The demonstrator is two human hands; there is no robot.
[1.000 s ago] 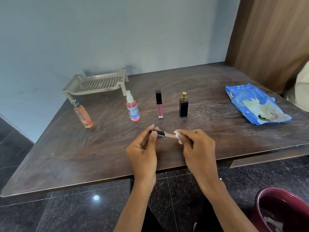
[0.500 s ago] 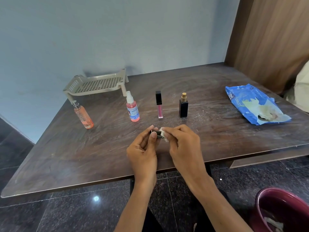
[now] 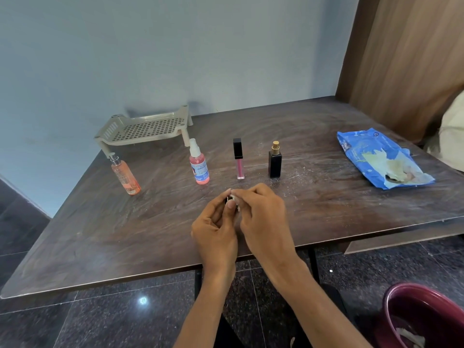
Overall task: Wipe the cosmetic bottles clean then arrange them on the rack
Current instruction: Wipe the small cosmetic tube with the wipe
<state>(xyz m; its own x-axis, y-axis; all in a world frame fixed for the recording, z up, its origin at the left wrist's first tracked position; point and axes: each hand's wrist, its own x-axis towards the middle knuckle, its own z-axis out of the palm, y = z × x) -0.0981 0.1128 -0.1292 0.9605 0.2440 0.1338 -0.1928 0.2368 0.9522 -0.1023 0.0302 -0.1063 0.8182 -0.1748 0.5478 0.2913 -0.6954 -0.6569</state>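
Head view: a table (image 3: 326, 209) seen from the front; both hands meet over its near middle
Rack (image 3: 148, 128): back left, by the wall; no bottle on it yet
Orange bottle (image 3: 125, 175): stands on the table just in front of the rack's left leg
Spray bottle (image 3: 199, 167): pink, white top; upright near the rack's right leg
Left hand (image 3: 216, 229): fingers curled; thumb and fingertips pinch a small dark tube (image 3: 226, 201); most of it is hidden, so its kind cannot be told
Wipe (image 3: 234, 197): white, bunched; touching the tube
Gloss (image 3: 238, 159): pink, black cap; upright beyond the hands
Right hand (image 3: 263, 222): fingers curled round the wipe, pressing it to the tube
Black bottle (image 3: 275, 160): gold top; upright, just right of the gloss
Pack (image 3: 381, 159): blue, torn open; flat at the right, well apart from the bottles
Bin (image 3: 426, 315): maroon, on the floor at lower right; pale scraps inside
Progress: early, I judge; the held tube is being wiped; whether the four standing ones are already clean cannot be told; arranging not begun; all five are left to place
Count: five cosmetic items, four standing and one held; one rack; one wipe in hand; one pack; one bin; two hands
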